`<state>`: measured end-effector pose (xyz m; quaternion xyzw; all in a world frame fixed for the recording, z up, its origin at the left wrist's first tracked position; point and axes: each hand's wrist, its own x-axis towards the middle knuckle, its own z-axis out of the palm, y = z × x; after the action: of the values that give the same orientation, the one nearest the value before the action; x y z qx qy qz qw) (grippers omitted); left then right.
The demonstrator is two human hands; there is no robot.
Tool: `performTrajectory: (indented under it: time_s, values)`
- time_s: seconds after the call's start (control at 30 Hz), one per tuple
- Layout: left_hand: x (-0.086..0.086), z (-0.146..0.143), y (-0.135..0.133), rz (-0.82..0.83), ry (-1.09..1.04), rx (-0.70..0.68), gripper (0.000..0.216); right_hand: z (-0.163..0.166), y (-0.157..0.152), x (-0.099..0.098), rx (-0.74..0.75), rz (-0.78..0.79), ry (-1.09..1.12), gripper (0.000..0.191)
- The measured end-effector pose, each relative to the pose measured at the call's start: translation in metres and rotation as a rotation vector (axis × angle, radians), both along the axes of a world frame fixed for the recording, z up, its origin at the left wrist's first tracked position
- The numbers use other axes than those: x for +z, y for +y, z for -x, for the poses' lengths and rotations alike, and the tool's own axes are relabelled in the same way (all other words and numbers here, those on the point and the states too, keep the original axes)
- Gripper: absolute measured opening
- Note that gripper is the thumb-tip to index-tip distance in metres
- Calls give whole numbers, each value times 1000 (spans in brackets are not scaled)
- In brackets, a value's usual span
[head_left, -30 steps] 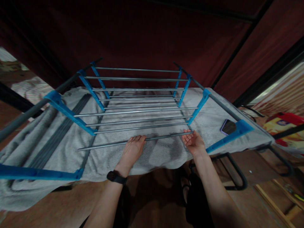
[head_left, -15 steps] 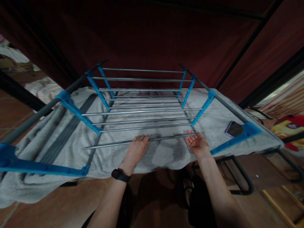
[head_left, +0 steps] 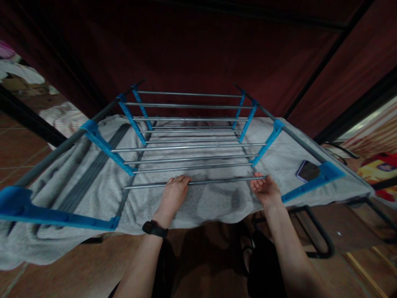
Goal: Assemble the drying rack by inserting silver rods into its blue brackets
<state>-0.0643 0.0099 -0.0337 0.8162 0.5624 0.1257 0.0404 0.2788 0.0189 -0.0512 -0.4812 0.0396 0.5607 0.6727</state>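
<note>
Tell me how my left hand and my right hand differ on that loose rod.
Your left hand lies back up over the rod, left of its middle; your right hand is palm up at its right end. The left hand has a dark wristband behind it; the right hand has none. Both hands touch the same rod.
</note>
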Motion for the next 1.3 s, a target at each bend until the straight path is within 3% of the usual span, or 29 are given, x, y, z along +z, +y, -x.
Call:
performTrajectory:
  time_s: [0.17,0.63,0.93,1.07,1.3]
  values:
    - [0,12,1,-36,-26,55,27,-2,0,3,4,-17,-3,30]
    - [1,12,0,-60,-26,29,28,25,4,0,133,-47,17,17]
    - [3,29,0,-103,-27,134,29,17,5,4,67,-67,-2,18]
    - [2,40,1,-168,-39,243,23,11,6,6,46,-67,-19,19]
    - [5,62,-4,-374,-214,657,18,-1,6,1,35,-76,-62,23]
